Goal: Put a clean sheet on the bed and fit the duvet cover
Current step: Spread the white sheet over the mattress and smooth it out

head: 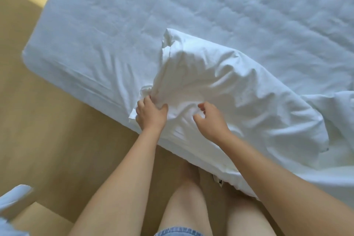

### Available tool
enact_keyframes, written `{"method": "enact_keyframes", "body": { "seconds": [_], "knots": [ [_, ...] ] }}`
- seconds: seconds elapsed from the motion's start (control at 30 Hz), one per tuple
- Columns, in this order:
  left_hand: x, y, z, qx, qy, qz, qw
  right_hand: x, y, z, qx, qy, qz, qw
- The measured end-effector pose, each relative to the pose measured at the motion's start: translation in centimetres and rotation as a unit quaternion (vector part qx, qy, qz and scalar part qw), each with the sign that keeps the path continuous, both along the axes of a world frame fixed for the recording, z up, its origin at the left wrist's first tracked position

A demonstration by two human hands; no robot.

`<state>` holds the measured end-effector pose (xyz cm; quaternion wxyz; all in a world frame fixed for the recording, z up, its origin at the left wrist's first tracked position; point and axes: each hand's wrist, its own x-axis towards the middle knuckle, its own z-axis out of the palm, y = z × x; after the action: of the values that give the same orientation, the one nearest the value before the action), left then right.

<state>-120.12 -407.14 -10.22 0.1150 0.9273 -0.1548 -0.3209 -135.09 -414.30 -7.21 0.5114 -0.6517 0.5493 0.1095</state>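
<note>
Sheet: your sheet (191,2) looks done to me. It's pulled across the bed (80,80) and wrapped round the corner out at 9 o'clock, with just a few wrinkles.
Duvet cover: the duvet cover (239,92) is a crumpled white bundle lying on the sheet. It runs from dead centre out toward 4 o'clock, and its near side hangs over the bed's edge on your side.
Filling: it looks puffy, so I'd guess something's inside, but I honestly can't tell how far in it's gone.
Left hand: your left hand (151,115) has a fistful of bunched fabric at the bundle's 7 o'clock end.
Right hand: your right hand (210,119) sits just beside it at 3 o'clock, fingers curled onto the cloth. I can't tell if it's actually pinching anything.
Still left: I reckon you're past halfway. You've still got to work the cover straight, shake it out and spread it flat over the bed.
</note>
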Motion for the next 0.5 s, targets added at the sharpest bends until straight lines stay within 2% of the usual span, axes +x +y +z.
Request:
{"method": "enact_keyframes", "body": {
  "seconds": [0.07, 0.2, 0.3, 0.37, 0.43, 0.5],
  "knots": [
    [0.6, -0.5, 0.0, 0.008, -0.009, 0.015, 1.0, 0.6, 0.5, 0.0, 0.005, -0.01, 0.016, 1.0],
    [0.8, -0.2, 0.1, -0.051, 0.021, 0.085, 0.995, 1.8, 1.3, 0.2, 0.015, -0.024, 0.021, 0.999],
    [1.0, 1.0, -0.3, -0.028, 0.064, 0.102, 0.992, 2.8, 1.3, 0.2, 0.021, -0.028, 0.032, 0.999],
    [1.4, 1.5, -0.4, 0.043, 0.095, 0.068, 0.992, 3.4, 1.2, 0.2, 0.019, -0.027, 0.05, 0.998],
    [1.6, 1.6, -0.1, 0.08, 0.082, -0.002, 0.993, 3.8, 1.2, 0.0, 0.014, -0.031, 0.071, 0.997],
    [1.3, 1.0, 1.0, 0.01, 0.086, -0.041, 0.995, 3.9, 1.3, 0.1, 0.016, -0.05, 0.096, 0.994]
  ]
}}
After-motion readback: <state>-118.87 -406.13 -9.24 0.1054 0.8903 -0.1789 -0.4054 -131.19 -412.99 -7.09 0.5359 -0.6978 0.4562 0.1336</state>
